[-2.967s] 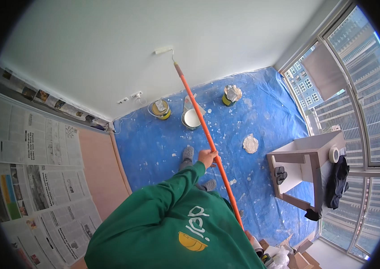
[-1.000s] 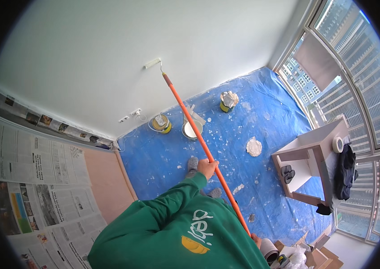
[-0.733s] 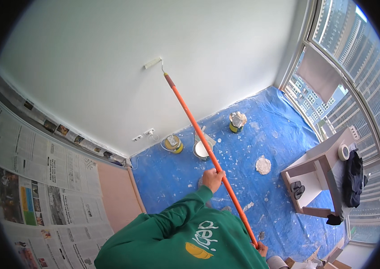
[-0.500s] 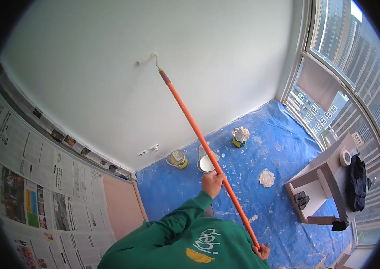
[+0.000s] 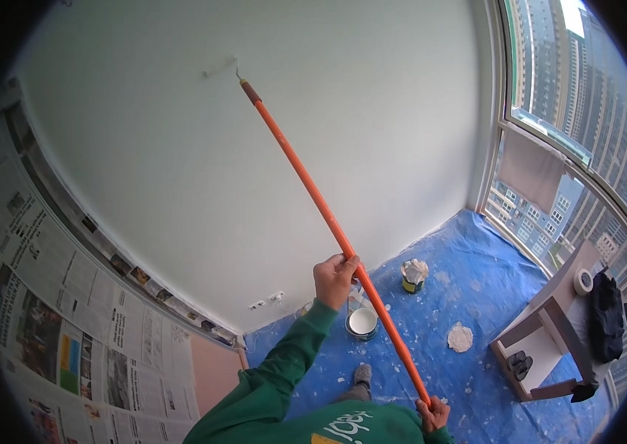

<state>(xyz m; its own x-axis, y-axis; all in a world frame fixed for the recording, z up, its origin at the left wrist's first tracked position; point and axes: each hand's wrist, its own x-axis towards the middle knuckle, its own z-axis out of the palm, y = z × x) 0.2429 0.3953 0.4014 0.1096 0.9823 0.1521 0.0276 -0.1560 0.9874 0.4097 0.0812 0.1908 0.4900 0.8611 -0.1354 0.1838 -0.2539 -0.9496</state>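
A long orange extension pole [image 5: 302,174] slants up and away to the left from my body. At its far end a paint roller [image 5: 220,68] with a pale sleeve rests against the pale wall [image 5: 143,155], high up; whether it presses firmly cannot be seen. My left hand [image 5: 335,280] is closed around the pole about midway, with the arm stretched forward. Close to my body, my right hand [image 5: 434,414] grips the pole's lower end. Beyond my left hand, an open bucket of white paint [image 5: 362,323] stands on the floor.
Blue plastic sheeting [image 5: 432,355] with paint spatters covers the floor. A foil-topped can [image 5: 414,274] stands near the wall, a round pale lid [image 5: 460,337] lies nearer. Newspaper [image 5: 99,325] covers the left side. At right are a wooden stand [image 5: 550,333] with slippers and the windows [image 5: 587,96].
The roller has gone higher up the wall, and my left hand has reached farther forward with the pole. The view has tilted up, and my foot now shows below the paint bucket.
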